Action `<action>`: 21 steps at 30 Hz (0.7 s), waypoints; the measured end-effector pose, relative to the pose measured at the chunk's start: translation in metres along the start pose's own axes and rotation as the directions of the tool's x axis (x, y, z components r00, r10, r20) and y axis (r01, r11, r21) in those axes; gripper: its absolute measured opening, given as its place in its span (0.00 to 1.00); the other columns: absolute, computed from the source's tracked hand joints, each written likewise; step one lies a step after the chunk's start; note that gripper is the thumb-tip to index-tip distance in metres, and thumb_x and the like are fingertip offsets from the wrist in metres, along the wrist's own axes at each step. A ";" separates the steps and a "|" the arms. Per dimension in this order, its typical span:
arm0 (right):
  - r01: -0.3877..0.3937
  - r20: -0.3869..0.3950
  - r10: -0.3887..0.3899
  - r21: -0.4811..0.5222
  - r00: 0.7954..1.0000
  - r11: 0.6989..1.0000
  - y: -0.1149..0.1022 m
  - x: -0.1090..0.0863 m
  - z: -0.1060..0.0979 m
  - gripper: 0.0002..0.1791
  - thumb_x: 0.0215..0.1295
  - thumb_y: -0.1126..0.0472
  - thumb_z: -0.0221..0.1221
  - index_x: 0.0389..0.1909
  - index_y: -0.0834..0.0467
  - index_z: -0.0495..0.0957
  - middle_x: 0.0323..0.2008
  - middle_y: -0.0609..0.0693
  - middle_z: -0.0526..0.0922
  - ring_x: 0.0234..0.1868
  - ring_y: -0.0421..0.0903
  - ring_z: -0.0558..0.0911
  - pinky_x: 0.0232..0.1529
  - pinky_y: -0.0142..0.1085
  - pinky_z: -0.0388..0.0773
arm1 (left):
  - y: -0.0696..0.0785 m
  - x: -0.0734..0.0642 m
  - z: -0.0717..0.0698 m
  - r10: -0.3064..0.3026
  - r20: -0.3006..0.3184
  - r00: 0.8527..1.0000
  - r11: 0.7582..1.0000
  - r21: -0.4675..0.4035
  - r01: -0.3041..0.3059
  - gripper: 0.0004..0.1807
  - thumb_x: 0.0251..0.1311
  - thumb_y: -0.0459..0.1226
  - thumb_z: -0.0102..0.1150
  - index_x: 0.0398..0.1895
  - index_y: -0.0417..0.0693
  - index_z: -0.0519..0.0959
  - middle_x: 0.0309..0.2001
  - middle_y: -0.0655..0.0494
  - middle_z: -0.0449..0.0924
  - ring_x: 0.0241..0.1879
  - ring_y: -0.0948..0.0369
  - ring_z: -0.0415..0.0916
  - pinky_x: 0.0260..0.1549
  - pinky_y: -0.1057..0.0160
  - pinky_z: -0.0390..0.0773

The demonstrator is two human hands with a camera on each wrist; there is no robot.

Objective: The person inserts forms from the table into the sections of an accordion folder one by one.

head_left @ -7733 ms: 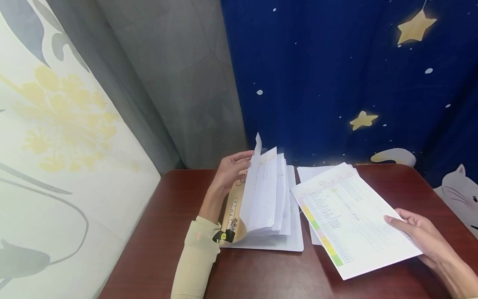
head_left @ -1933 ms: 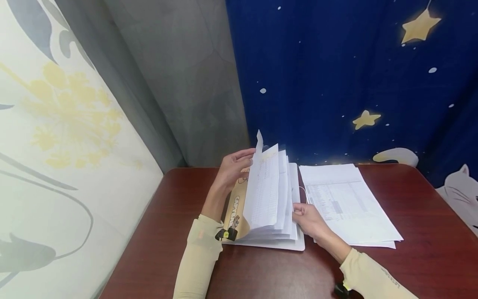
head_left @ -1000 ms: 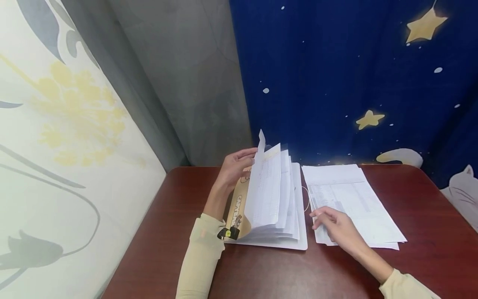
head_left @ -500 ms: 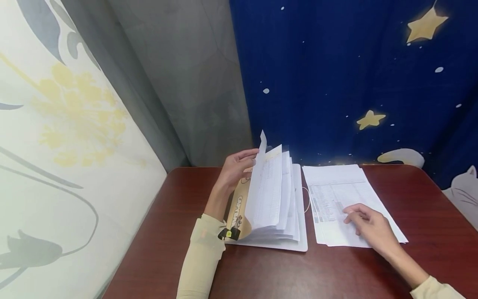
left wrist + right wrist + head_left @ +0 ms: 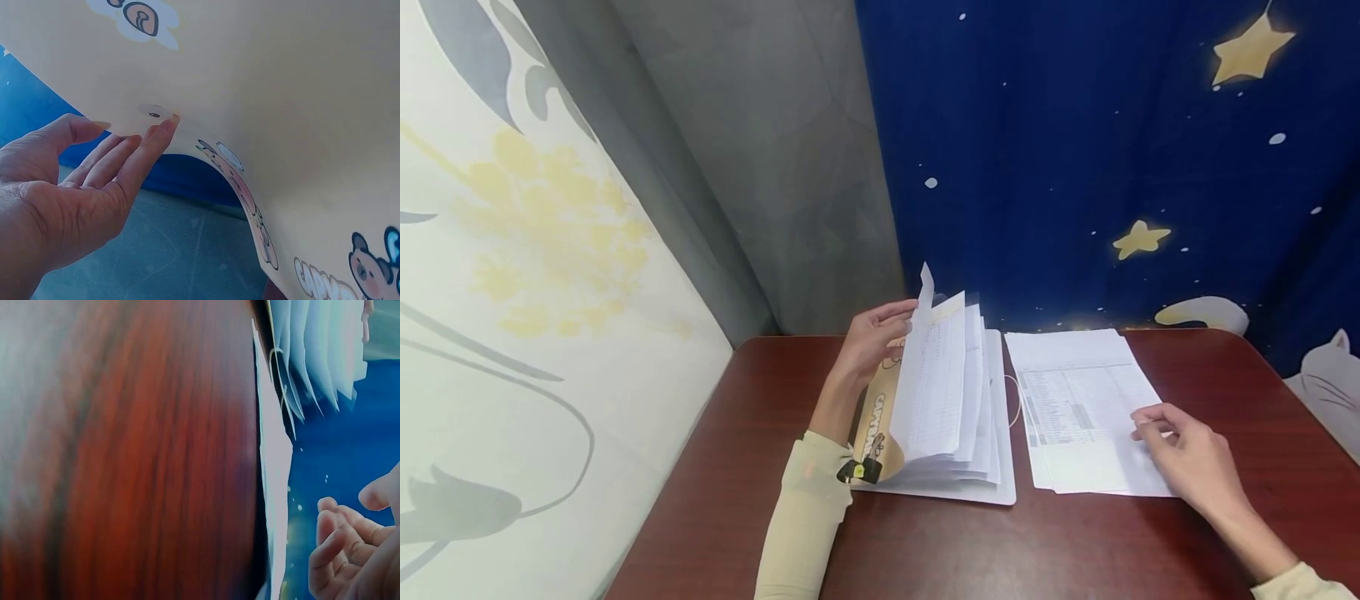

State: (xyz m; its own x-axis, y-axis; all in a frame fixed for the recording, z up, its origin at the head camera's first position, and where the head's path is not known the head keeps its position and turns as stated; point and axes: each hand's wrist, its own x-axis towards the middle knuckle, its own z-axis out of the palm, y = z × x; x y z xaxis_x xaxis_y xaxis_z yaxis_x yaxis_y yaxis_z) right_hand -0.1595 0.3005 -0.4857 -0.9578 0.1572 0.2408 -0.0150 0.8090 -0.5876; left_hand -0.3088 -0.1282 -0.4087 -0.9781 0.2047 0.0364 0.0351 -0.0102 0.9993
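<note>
A tan cartoon-printed cover [image 5: 880, 408] of a folder stands raised, bowed in the left wrist view. Straight fingertips of my left hand [image 5: 872, 337] touch its outer face beside a small round fastener [image 5: 154, 114], the thumb at the cover's edge. Printed sheets [image 5: 936, 383] fan out inside, over the folder's white back board [image 5: 1006, 475]. To the right lies a loose stack of printed paper [image 5: 1075, 400]. My right hand [image 5: 1195, 458] hovers over that stack's right edge, fingers loosely bent and holding nothing; the right wrist view shows its fingers [image 5: 326, 540] apart from the paper.
The reddish-brown table [image 5: 925, 542] runs up to a grey and blue curtain [image 5: 1060, 167] behind. A white patterned wall hanging [image 5: 550, 250] borders it on the left. A thin white cord loop [image 5: 1017, 400] sticks out between folder and paper stack.
My right hand earlier lowered a colour-striped sheet, then was at the folder's sheets, and since has drawn back right across the stack. The left hand has kept its place at the cover.
</note>
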 end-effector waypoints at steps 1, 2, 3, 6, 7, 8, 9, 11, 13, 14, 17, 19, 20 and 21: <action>-0.005 0.004 0.005 -0.024 1.000 1.000 0.001 0.001 -0.002 0.16 0.78 0.49 0.57 0.50 0.55 0.85 0.38 0.55 0.92 0.29 0.32 0.78 0.31 0.33 0.64 | 0.000 0.000 0.000 0.001 -0.001 1.000 1.000 0.002 -0.001 0.23 0.68 0.35 0.62 0.66 0.51 0.82 0.64 0.52 0.86 0.51 0.57 0.86 0.42 0.62 0.85; -0.015 0.017 0.016 -0.052 1.000 0.999 0.001 0.003 -0.005 0.17 0.78 0.47 0.57 0.51 0.56 0.85 0.40 0.57 0.92 0.31 0.36 0.81 0.32 0.35 0.65 | 0.000 0.000 0.000 0.002 -0.003 1.000 1.000 0.003 -0.002 0.23 0.68 0.35 0.62 0.66 0.51 0.82 0.63 0.52 0.86 0.51 0.57 0.86 0.42 0.62 0.85; -0.027 0.038 0.030 -0.080 0.999 0.996 0.002 0.004 -0.008 0.19 0.77 0.46 0.56 0.51 0.56 0.84 0.42 0.60 0.91 0.33 0.41 0.83 0.32 0.38 0.67 | 0.000 0.000 0.000 0.004 -0.004 1.000 1.000 0.003 -0.004 0.23 0.68 0.35 0.62 0.66 0.51 0.82 0.63 0.52 0.86 0.51 0.56 0.86 0.42 0.62 0.85; -0.057 0.119 0.077 -0.165 0.990 0.985 0.005 0.009 -0.017 0.26 0.77 0.41 0.55 0.54 0.59 0.83 0.49 0.68 0.87 0.39 0.60 0.84 0.32 0.49 0.71 | 0.001 -0.001 0.000 0.011 -0.004 1.000 1.000 -0.003 -0.011 0.23 0.67 0.34 0.62 0.66 0.51 0.82 0.63 0.51 0.86 0.51 0.56 0.86 0.41 0.62 0.85; -0.063 0.148 0.092 -0.191 0.985 0.980 0.006 0.011 -0.019 0.28 0.77 0.39 0.55 0.55 0.60 0.83 0.50 0.70 0.86 0.41 0.64 0.84 0.32 0.52 0.71 | 0.001 -0.002 0.000 0.012 -0.005 1.000 1.000 -0.005 -0.012 0.23 0.67 0.34 0.62 0.66 0.51 0.82 0.63 0.51 0.86 0.51 0.56 0.86 0.41 0.62 0.85; -0.068 0.170 0.106 -0.214 0.980 0.975 0.007 0.012 -0.021 0.30 0.76 0.38 0.55 0.55 0.61 0.82 0.51 0.71 0.85 0.42 0.67 0.83 0.32 0.54 0.71 | 0.001 -0.002 -0.001 0.014 -0.006 1.000 1.000 -0.005 -0.014 0.23 0.67 0.34 0.62 0.66 0.50 0.82 0.63 0.51 0.86 0.51 0.56 0.86 0.41 0.62 0.84; -0.072 0.185 0.117 -0.233 0.976 0.970 0.008 0.013 -0.022 0.30 0.75 0.37 0.56 0.56 0.62 0.82 0.52 0.72 0.85 0.42 0.68 0.82 0.32 0.56 0.71 | 0.001 -0.001 -0.001 0.015 -0.006 1.000 1.000 -0.005 -0.015 0.23 0.67 0.34 0.62 0.66 0.50 0.82 0.63 0.51 0.86 0.51 0.56 0.86 0.41 0.62 0.84; -0.080 0.203 0.136 -0.265 0.970 0.961 0.012 0.014 -0.022 0.31 0.73 0.38 0.59 0.57 0.62 0.81 0.53 0.72 0.84 0.43 0.69 0.81 0.33 0.58 0.71 | 0.000 -0.001 -0.001 0.015 -0.005 1.000 1.000 -0.006 -0.015 0.23 0.67 0.34 0.62 0.66 0.51 0.82 0.63 0.52 0.86 0.51 0.57 0.86 0.42 0.61 0.85; -0.091 0.216 0.158 -0.290 0.964 0.953 0.015 0.014 -0.021 0.32 0.71 0.39 0.62 0.59 0.63 0.78 0.55 0.72 0.81 0.45 0.70 0.79 0.35 0.60 0.72 | -0.001 0.000 -0.001 0.012 -0.003 1.000 1.000 -0.006 -0.012 0.23 0.67 0.34 0.62 0.65 0.51 0.83 0.63 0.53 0.86 0.51 0.57 0.86 0.43 0.59 0.84; -0.095 0.218 0.165 -0.301 0.962 0.949 0.017 0.014 -0.020 0.33 0.69 0.39 0.63 0.60 0.64 0.77 0.56 0.73 0.80 0.47 0.70 0.78 0.36 0.62 0.73 | -0.002 0.001 -0.001 0.010 -0.001 1.000 1.000 -0.008 -0.010 0.23 0.67 0.34 0.62 0.65 0.52 0.83 0.63 0.53 0.86 0.51 0.58 0.86 0.44 0.58 0.84; -0.104 0.221 0.180 -0.320 0.958 0.942 0.024 0.012 -0.016 0.40 0.64 0.40 0.68 0.63 0.67 0.73 0.58 0.77 0.73 0.51 0.73 0.73 0.39 0.68 0.73 | -0.004 0.002 0.000 0.003 0.004 1.000 1.000 -0.013 -0.003 0.22 0.67 0.34 0.62 0.64 0.53 0.83 0.62 0.54 0.86 0.52 0.58 0.86 0.46 0.56 0.85; -0.106 0.208 0.181 -0.326 0.961 0.939 0.028 0.012 -0.013 0.44 0.61 0.40 0.70 0.65 0.69 0.70 0.60 0.79 0.68 0.54 0.75 0.70 0.39 0.71 0.73 | -0.005 0.002 0.000 0.002 0.001 1.000 1.000 -0.017 -0.002 0.22 0.67 0.34 0.62 0.64 0.53 0.83 0.62 0.54 0.87 0.51 0.58 0.87 0.47 0.55 0.85; -0.105 0.197 0.177 -0.329 0.964 0.938 0.030 0.012 -0.012 0.46 0.60 0.41 0.71 0.66 0.70 0.69 0.61 0.80 0.67 0.55 0.76 0.69 0.39 0.72 0.73 | -0.005 0.002 0.000 0.003 -0.003 1.000 1.000 -0.018 -0.003 0.22 0.67 0.33 0.62 0.64 0.53 0.83 0.62 0.54 0.87 0.51 0.58 0.87 0.47 0.55 0.85; -0.109 0.186 0.178 -0.331 0.966 0.937 0.032 0.012 -0.011 0.48 0.59 0.40 0.72 0.67 0.71 0.68 0.61 0.81 0.66 0.55 0.76 0.68 0.39 0.73 0.72 | -0.005 0.001 0.000 0.005 -0.007 1.000 1.000 -0.020 -0.005 0.22 0.67 0.33 0.62 0.64 0.53 0.83 0.62 0.54 0.87 0.51 0.58 0.87 0.47 0.55 0.85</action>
State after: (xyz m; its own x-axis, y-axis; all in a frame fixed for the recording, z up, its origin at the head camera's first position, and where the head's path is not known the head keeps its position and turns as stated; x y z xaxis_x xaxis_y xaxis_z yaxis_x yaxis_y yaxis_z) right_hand -0.1682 0.3341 -0.4929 -0.9816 0.1904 -0.0150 0.1851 0.9288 -0.3210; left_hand -0.3102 -0.1278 -0.4141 -0.9793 0.1982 0.0417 0.0363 -0.0307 0.9989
